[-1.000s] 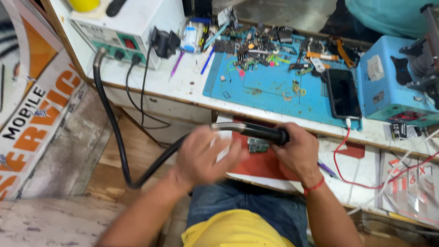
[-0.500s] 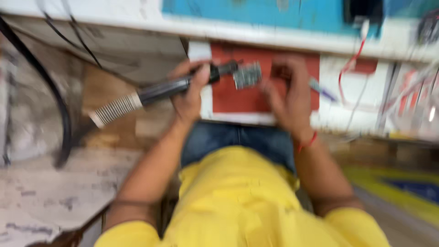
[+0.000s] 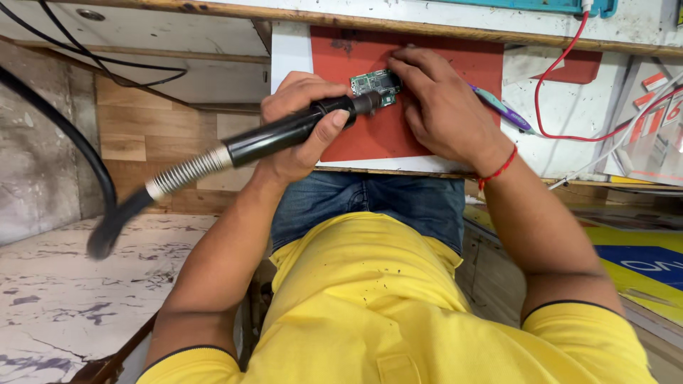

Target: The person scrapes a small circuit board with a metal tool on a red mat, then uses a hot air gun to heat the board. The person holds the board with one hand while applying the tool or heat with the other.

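Observation:
My left hand (image 3: 302,124) grips a black hot-air tool handle (image 3: 284,131) with a metal spring collar and a thick black hose (image 3: 64,135) trailing left. Its nozzle tip points at a small green circuit board (image 3: 376,85). The board lies on a red mat (image 3: 398,92) on a white pull-out shelf in front of me. My right hand (image 3: 441,107) presses down on the board's right edge with its fingertips, a red thread around the wrist.
A purple-and-teal pen (image 3: 501,110) lies on the shelf right of the mat. A red wire (image 3: 562,107) loops down from the blue bench mat (image 3: 562,6) above. Papers sit at far right. Wooden panels and a marbled floor lie to the left.
The view has tilted down from the bench top to my lap and steadied. Both hands stay on the tool and the board over the red mat, with the nozzle now at the board.

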